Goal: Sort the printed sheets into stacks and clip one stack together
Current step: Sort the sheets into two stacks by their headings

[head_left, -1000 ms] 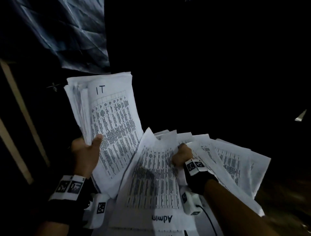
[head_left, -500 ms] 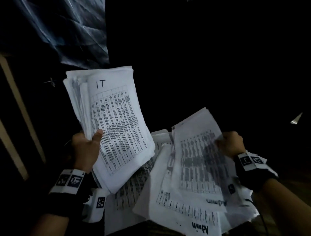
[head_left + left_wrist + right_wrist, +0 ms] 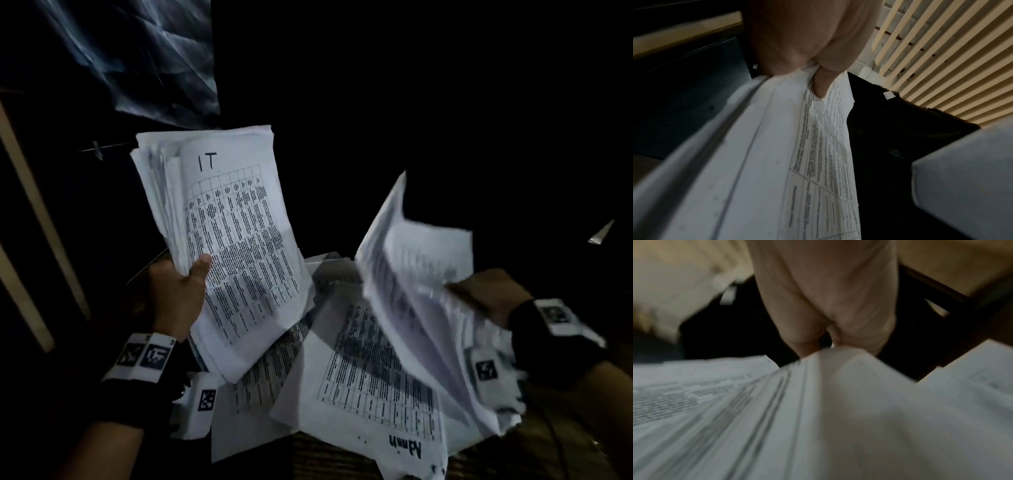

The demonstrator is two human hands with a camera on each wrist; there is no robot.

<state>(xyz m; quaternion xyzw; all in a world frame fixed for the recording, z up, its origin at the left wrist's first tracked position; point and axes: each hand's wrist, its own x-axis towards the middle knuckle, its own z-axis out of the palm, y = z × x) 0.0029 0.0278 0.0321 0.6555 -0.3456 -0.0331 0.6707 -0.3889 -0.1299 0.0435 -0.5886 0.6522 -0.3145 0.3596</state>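
Observation:
My left hand grips a thick stack of printed sheets whose top page is headed "IT", thumb on the front; the left wrist view shows the thumb pressed on that stack. My right hand pinches the edge of a lifted, curling bundle of sheets, blurred in the right wrist view. Below lies a loose pile of sheets marked "Admin", upside down to me.
The surroundings are very dark. A pale wooden frame runs along the left, and a crinkled dark sheet hangs at the upper left. A small light scrap lies at the far right. Slatted blinds show behind.
My right hand has lifted a bundle of sheets off the Admin pile and swung it up and to the right. The left hand has kept hold of the IT stack.

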